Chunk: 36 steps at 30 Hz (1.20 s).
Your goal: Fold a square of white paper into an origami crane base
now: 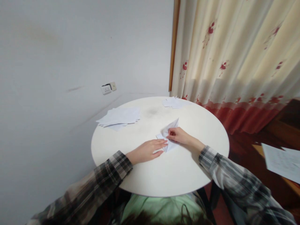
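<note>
A partly folded sheet of white paper (172,146) lies on the round white table (161,178), one pointed flap standing up at its far side. My left hand (150,150) rests flat on the paper's left part, fingers stretched out and pointing right. With thumb and fingertips pinched together, my right hand (179,135) grips the raised flap from the right. Part of the folds is hidden beneath both hands.
A stack of white paper sheets (122,115) sits at the table's left. Several folded paper pieces (174,102) lie at the far edge. Beyond are a wall with a socket (106,89) and a flowered curtain (225,62). Printed sheets (281,161) lie on furniture at right.
</note>
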Each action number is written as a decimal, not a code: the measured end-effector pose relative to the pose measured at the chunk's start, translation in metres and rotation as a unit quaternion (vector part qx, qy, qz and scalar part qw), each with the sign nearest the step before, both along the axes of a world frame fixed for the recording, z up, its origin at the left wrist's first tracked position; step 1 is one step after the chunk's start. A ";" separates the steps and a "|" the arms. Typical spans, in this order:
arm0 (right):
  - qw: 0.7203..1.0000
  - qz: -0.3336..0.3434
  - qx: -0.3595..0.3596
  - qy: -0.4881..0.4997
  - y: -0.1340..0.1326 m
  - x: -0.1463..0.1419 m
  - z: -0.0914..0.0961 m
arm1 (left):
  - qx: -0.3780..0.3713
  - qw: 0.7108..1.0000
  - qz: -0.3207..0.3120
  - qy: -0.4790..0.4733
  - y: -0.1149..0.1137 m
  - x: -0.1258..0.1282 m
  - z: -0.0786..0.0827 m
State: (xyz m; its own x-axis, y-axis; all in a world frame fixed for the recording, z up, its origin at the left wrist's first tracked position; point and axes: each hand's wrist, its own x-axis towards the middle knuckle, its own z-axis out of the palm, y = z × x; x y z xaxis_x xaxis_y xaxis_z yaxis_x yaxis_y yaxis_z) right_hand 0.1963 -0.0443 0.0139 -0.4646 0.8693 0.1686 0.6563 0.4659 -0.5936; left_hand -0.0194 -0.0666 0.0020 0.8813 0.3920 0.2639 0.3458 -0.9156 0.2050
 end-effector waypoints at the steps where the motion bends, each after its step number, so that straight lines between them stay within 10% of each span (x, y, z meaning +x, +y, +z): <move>1: 1.000 -0.004 0.007 -0.004 0.000 0.000 0.001 | -0.001 1.000 -0.001 -0.003 -0.001 0.000 0.000; 36: 1.000 -0.013 0.011 -0.023 -0.003 0.001 0.005 | -0.048 0.996 -0.025 -0.069 -0.008 0.002 0.005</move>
